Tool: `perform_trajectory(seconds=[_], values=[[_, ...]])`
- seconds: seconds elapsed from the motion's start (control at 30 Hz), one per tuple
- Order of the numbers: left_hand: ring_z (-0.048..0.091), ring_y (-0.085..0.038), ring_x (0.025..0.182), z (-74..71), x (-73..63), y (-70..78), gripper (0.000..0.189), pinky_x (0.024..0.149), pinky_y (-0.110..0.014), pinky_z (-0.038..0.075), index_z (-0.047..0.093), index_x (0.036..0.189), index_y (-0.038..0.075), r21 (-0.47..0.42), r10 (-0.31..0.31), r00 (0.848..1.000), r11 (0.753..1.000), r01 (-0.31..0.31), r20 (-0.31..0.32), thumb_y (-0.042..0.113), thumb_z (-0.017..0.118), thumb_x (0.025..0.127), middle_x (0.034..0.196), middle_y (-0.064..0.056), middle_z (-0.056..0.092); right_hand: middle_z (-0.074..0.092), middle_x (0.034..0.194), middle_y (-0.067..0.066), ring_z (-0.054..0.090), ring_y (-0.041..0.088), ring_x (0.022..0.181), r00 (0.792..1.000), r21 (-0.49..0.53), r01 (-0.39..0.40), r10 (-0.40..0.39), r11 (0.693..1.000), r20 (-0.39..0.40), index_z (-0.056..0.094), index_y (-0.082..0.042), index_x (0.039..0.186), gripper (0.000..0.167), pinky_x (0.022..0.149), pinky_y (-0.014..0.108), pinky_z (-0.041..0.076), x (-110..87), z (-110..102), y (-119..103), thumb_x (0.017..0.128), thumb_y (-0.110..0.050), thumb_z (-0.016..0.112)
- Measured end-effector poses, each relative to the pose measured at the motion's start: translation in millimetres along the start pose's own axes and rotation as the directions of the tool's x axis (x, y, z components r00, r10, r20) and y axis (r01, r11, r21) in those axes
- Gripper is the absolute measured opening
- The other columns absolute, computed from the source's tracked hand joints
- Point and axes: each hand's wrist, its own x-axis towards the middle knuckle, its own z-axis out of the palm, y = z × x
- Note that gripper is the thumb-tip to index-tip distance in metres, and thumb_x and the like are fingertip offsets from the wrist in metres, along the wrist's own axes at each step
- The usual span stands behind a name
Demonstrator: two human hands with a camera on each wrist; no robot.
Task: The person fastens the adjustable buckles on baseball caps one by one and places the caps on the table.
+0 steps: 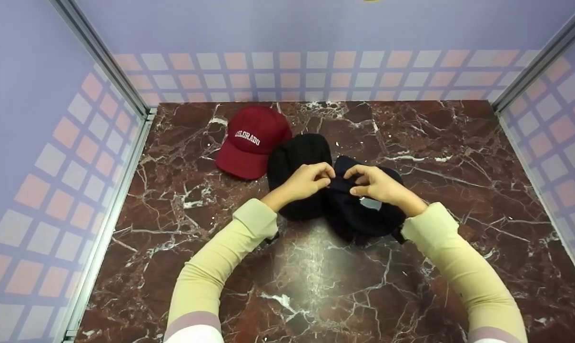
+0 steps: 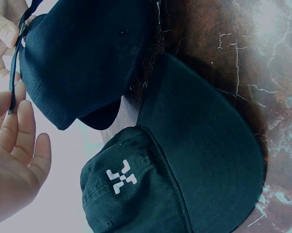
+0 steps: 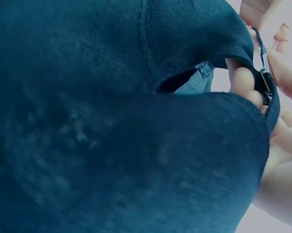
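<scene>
A dark navy cap is between my two hands, its back strap opening facing up in the head view. With thumb and fingers my left hand pinches the loose end of the cap's thin strap. My right hand holds the strap by its small metal buckle, some fingers passing through the opening. Left of it lies a black cap, partly behind my left hand and forearm; a white emblem shows on its front in the left wrist view.
A dark red cap lettered COLORADO lies at the back left, touching the black cap. All rest on a brown marbled tabletop. Lilac panels with a checked band enclose the table at the back and both sides.
</scene>
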Motion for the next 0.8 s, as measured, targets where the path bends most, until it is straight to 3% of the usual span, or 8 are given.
perform_trajectory(seconds=[0.23,0.4,0.6,0.8], values=[[0.059,-0.013,0.075,0.9,0.2,0.2,0.011,0.068,-0.019,0.041,0.059,0.093,0.006,0.015,-0.012,1.000,1.000,0.012,-0.009,0.008,0.055,0.083,0.081,-0.006,0.065,0.053,0.062,0.014,0.040,0.002,0.047,0.997,-0.021,0.069,-0.070,0.997,-0.028,0.050,0.009,0.106,0.027,0.047,0.017,0.034,-12.1,5,-30,0.079,0.007,0.054],[0.060,-0.013,0.076,1.2,0.8,0.6,0.011,0.068,-0.020,0.042,0.059,0.093,0.007,0.028,-0.024,1.000,0.999,0.025,-0.014,0.009,0.055,0.084,0.082,-0.005,0.066,0.050,0.061,0.009,0.041,0.003,0.047,0.995,-0.027,0.065,-0.067,0.998,-0.070,0.052,0.008,0.107,0.026,0.048,0.017,0.035,-10.6,6,-27,0.081,0.005,0.053],[0.060,-0.014,0.076,1.4,0.4,0.0,0.011,0.069,-0.021,0.042,0.059,0.094,0.007,0.034,-0.016,1.000,0.999,0.017,-0.014,0.009,0.055,0.083,0.082,-0.005,0.066,0.062,0.087,0.019,0.057,0.007,0.071,0.999,0.000,0.037,-0.037,0.999,0.012,0.044,0.003,0.124,0.039,0.063,0.020,0.043,-7.1,-6,-2,0.088,-0.012,0.051],[0.058,-0.013,0.078,2.6,-0.1,-3.9,0.012,0.072,-0.022,0.043,0.060,0.093,0.007,0.038,-0.018,0.999,0.999,0.019,-0.026,0.011,0.056,0.083,0.085,-0.005,0.065,0.060,0.097,0.020,0.057,0.009,0.080,0.991,0.002,0.043,-0.043,0.999,0.126,0.044,0.002,0.125,0.042,0.070,0.019,0.044,-14.7,-26,15,0.089,-0.018,0.050]])
